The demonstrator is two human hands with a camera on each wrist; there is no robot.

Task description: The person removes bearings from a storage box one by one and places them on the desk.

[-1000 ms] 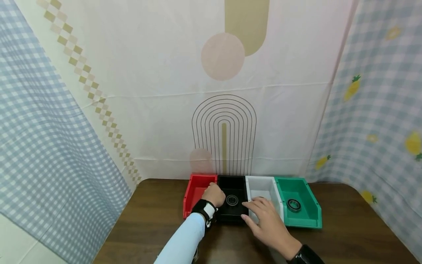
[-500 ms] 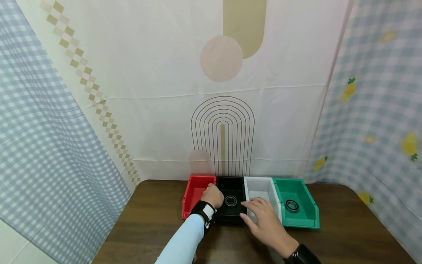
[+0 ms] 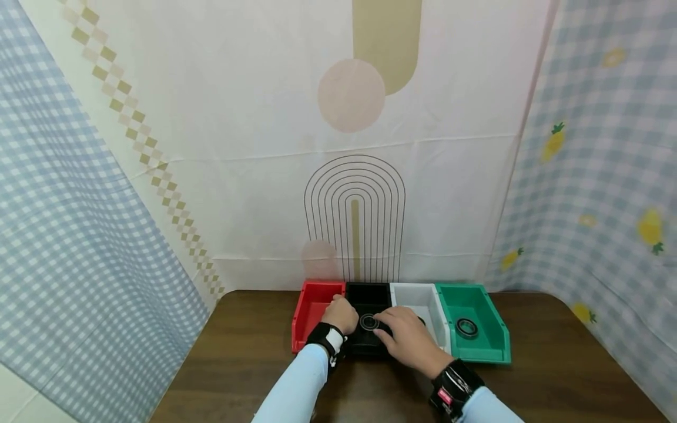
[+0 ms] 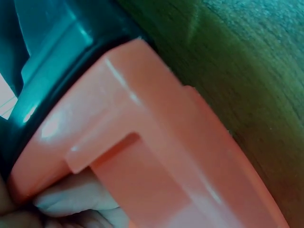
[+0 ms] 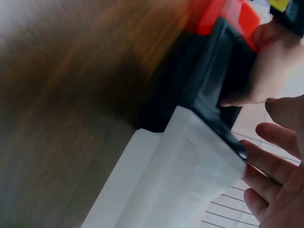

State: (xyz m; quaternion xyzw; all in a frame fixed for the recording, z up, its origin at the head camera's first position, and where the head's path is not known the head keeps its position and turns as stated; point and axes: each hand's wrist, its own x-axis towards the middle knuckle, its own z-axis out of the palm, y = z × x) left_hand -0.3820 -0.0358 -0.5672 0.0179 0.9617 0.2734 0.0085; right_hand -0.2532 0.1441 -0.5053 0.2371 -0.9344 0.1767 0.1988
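Left hand [image 3: 341,315] clamps red bin [image 3: 311,310] wall; right hand [image 3: 411,339], fingers apart, partly hides white bin [image 3: 423,296]; wristband label [image 3: 445,396] illegible.

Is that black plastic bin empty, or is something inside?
Not empty: in the head view, a dark round ring lies inside the black plastic bin.

L arm [image 3: 297,385] stretched fwd, L grip [image 3: 341,314] curled; R grip [image 3: 408,337] loosely bent, thumb [image 3: 384,339] apart.

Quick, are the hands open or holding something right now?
Left hand: holding the red bin and black bin by their adjoining walls.
Right hand: open, nothing visibly gripped.
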